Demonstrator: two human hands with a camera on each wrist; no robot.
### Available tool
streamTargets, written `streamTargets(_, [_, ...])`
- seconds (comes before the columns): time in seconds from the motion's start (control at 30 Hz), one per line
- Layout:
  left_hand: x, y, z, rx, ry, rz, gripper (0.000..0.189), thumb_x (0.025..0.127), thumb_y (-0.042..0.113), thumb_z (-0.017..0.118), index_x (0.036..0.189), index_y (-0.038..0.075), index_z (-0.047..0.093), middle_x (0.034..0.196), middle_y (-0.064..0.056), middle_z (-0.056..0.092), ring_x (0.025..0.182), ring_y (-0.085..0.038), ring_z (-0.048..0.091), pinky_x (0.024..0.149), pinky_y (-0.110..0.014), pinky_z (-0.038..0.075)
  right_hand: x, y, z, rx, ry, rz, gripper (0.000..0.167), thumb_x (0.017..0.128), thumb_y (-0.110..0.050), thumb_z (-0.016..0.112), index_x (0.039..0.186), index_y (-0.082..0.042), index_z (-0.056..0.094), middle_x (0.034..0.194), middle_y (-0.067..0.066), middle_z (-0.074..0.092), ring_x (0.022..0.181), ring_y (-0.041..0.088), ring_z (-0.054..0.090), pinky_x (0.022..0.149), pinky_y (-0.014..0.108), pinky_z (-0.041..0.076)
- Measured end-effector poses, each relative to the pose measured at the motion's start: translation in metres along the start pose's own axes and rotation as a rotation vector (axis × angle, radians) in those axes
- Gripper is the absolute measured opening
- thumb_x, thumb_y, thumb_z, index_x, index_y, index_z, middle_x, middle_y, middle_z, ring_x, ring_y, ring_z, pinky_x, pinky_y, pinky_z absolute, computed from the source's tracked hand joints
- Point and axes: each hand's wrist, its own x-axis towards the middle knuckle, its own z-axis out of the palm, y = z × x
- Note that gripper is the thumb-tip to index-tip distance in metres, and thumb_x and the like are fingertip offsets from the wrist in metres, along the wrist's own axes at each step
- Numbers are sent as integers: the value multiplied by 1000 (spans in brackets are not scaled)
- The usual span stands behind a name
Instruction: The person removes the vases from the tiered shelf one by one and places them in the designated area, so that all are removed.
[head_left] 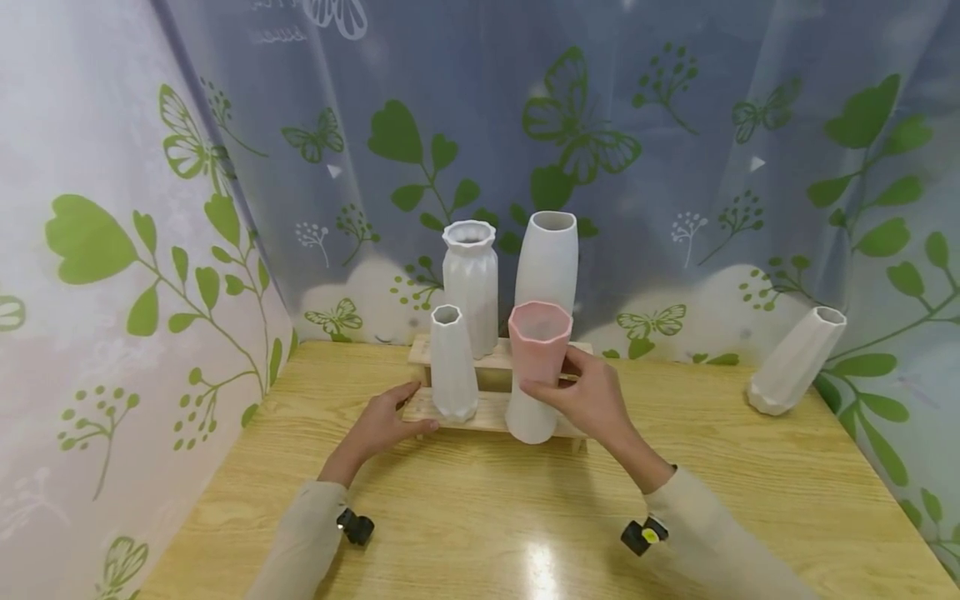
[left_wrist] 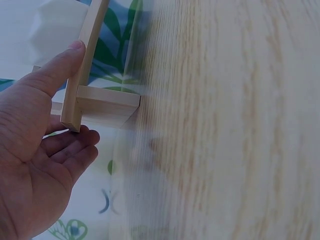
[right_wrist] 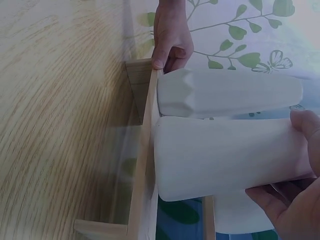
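A two-step wooden stand (head_left: 495,417) bears white vases. My left hand (head_left: 382,423) grips its left end, thumb on the front plank (left_wrist: 89,55) and fingers curled beneath. My right hand (head_left: 592,395) holds a pink-topped white vase (head_left: 537,342) around its side, thumb in front. This vase is upright at the right part of the lower step; whether its base touches the plank, I cannot tell. Left of it on that step stands a slim ribbed white vase (head_left: 453,367). On the upper step are a white vase with a scalloped rim (head_left: 471,292) and a tall smooth white vase (head_left: 547,258), partly hidden.
Farther right on the wooden table (head_left: 465,517), a faceted white vase (head_left: 795,362) leans to the right near the curtain. A patterned curtain (head_left: 480,108) with green leaves and butterflies hangs behind the stand and along both sides.
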Motion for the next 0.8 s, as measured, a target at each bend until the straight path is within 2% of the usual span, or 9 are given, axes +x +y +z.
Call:
streamTargets(0.4, [1, 0, -1, 7, -7, 4, 97, 86, 49, 81, 156, -3, 38, 158, -22, 40, 142, -42, 44, 114, -54, 43, -9, 6, -22, 17, 13, 7, 59, 78, -36, 92, 126, -10, 70, 110, 10, 74, 102, 25, 71, 83, 37, 64])
streamTargets(0.8, [0, 1, -1, 6, -12, 4, 98, 86, 50, 81, 156, -2, 38, 159, -22, 40, 143, -42, 43, 114, -54, 44, -16, 9, -47, -46, 36, 23, 55, 80, -37, 90, 123, -7, 71, 109, 12, 75, 102, 26, 72, 83, 37, 64])
